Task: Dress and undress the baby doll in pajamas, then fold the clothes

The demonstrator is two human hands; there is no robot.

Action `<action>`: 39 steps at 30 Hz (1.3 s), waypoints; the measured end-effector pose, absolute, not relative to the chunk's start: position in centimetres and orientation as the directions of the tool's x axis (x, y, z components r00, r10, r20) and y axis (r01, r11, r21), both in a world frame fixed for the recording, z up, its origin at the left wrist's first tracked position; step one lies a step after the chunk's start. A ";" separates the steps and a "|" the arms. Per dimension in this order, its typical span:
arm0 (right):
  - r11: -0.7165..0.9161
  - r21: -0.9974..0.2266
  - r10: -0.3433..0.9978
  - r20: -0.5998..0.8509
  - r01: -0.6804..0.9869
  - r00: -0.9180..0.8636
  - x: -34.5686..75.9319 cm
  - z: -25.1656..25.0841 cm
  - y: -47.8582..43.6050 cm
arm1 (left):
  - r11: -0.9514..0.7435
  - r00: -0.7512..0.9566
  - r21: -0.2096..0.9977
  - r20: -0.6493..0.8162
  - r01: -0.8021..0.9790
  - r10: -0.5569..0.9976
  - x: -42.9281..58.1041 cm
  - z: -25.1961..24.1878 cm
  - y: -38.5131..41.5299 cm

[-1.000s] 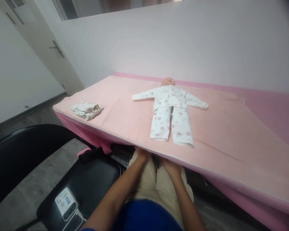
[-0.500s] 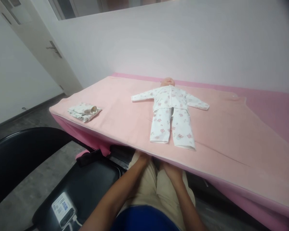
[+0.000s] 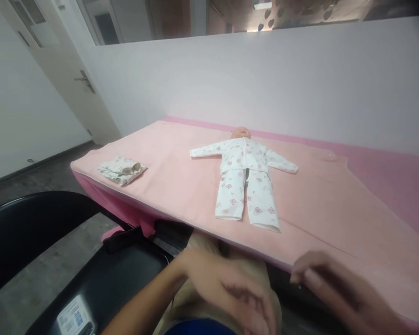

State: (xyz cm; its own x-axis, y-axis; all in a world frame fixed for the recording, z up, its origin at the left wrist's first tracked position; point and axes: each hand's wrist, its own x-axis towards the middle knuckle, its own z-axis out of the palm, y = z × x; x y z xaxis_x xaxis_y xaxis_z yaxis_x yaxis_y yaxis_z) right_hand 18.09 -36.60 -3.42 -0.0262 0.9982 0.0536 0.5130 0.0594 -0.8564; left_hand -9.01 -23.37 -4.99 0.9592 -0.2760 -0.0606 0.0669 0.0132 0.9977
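Note:
My left hand [image 3: 230,288] is raised over my lap, its fingers loosely stretched and holding nothing I can see. My right hand [image 3: 330,284] hovers at the near edge of the bed, blurred by motion, with fingers bent and apart around empty air. Beyond them, a baby doll lies on its back, its head [image 3: 241,132] toward the wall. It wears a white printed top [image 3: 245,156] with sleeves spread wide and matching trousers [image 3: 261,202]. Neither hand touches the doll.
A pink sheet [image 3: 174,181] covers the bed, with a folded printed cloth [image 3: 122,171] at its left end. On my left, a black chair [image 3: 132,274] carries a dark flat object [image 3: 124,238] and a white labelled device [image 3: 75,318]. A white wall [image 3: 265,83] stands behind.
Both hands have come up from my lap under the bed's edge. My right hand has swung out to the right, and my left hand has moved nearer. My view has tilted up slightly.

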 end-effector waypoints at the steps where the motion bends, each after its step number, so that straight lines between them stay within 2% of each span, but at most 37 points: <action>1: 0.055 -0.838 0.989 0.120 0.542 0.085 19.0 -1.8 -35.1 | 0.054 0.978 0.998 0.039 -0.029 -0.203 -8.6 -2.6 -22.4; 2: 0.050 -0.819 0.976 0.161 0.572 0.144 19.7 -0.5 -33.1 | 0.017 0.990 0.992 0.124 -0.124 -0.060 -8.0 -0.6 -21.0; 4: 0.059 -0.787 0.956 0.222 0.614 0.192 20.5 1.4 -28.3 | -0.217 0.874 0.948 0.302 -0.233 0.381 -6.4 1.9 -17.1; 6: 0.097 -0.764 0.958 0.245 0.638 0.146 20.7 2.4 -22.8 | -0.426 0.566 0.900 0.397 -0.088 0.722 -4.1 2.4 -12.0; 7: 0.118 -0.768 0.955 0.262 0.630 0.139 20.6 2.6 -19.9 | -0.461 0.402 0.887 0.409 0.037 0.819 -2.8 2.0 -9.3; 9: 0.094 -0.786 0.960 0.233 0.611 0.153 20.3 2.5 -14.7 | -0.392 0.207 0.868 0.341 0.305 0.917 -0.4 0.7 -4.3; 11: 0.028 -0.799 0.961 0.187 0.600 0.204 19.8 2.0 -10.2 | -0.295 0.172 0.816 0.241 0.497 0.955 1.5 -0.6 -0.5; 13: -0.026 -0.805 0.962 0.140 0.592 0.233 19.4 1.4 -6.6 | -0.248 0.174 0.784 0.181 0.569 0.968 2.8 -1.6 2.0; 17: -0.102 -0.691 0.969 0.094 0.716 0.229 19.1 0.3 -2.0 | -0.292 0.221 0.796 0.202 0.530 0.954 4.0 -2.9 3.7; 21: -0.112 -0.666 0.983 0.036 0.738 0.181 19.9 -0.5 -0.5 | -0.359 0.217 0.809 0.289 0.466 0.933 4.3 -4.8 3.9; 31: -0.025 -0.733 0.997 0.034 0.680 0.073 22.1 -2.5 -1.0 | -0.542 0.210 0.715 0.505 0.441 0.837 3.9 -7.4 4.1; 39: 0.027 -0.851 0.998 0.054 0.525 0.035 22.2 -3.0 -1.3 | -0.555 0.241 0.706 0.503 0.439 0.830 3.6 -7.2 4.0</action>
